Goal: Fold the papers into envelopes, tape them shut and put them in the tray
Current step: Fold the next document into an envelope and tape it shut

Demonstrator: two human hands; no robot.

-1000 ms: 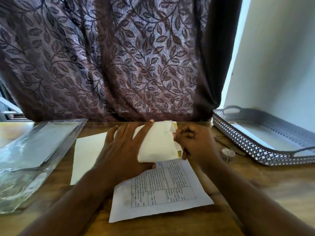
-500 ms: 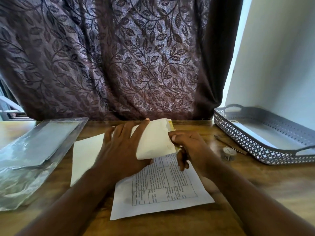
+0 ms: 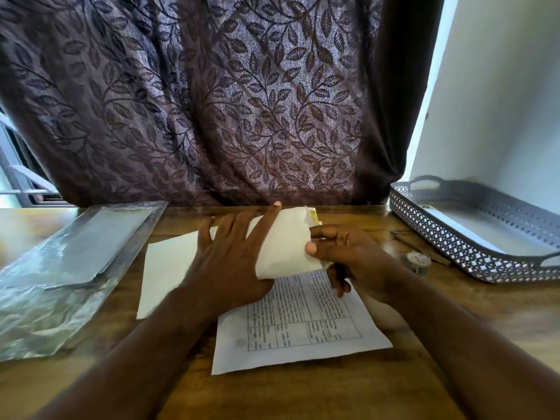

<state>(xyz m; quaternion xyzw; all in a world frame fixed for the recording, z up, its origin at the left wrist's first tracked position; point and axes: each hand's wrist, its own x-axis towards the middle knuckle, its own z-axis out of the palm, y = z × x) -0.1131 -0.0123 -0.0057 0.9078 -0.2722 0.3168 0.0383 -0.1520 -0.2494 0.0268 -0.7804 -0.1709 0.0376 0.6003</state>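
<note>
The envelope [image 3: 283, 241], a cream paper partly folded, lies at the middle of the table [image 3: 303, 395], bulging rather than flat. The left hand [image 3: 230, 259] lies across its left part with straight, spread fingers pressing it down. The right hand [image 3: 348, 256] grips its right edge, thumb on top and forefinger along the side, the other fingers curled under. A yellow strip [image 3: 312, 216] shows at the envelope's far right corner.

Under the envelope's near edge, and reaching toward the person, lies a printed sheet [image 3: 303, 322] with a ruled table of text. Under its left part lies a plain sheet [image 3: 169, 268], running out to the left. Right of the envelope, just past the right hand, sits a small tape roll [image 3: 418, 259], and a thin dark tool [image 3: 400, 236] lies near it; what the tool is cannot be told. Farther right stands the grey latticed tray [image 3: 454, 247], with something pale and flat inside. Well left of the envelope lies a clear plastic sleeve [image 3: 69, 262]. Behind the envelope hangs a leaf-patterned curtain [image 3: 212, 101].
</note>
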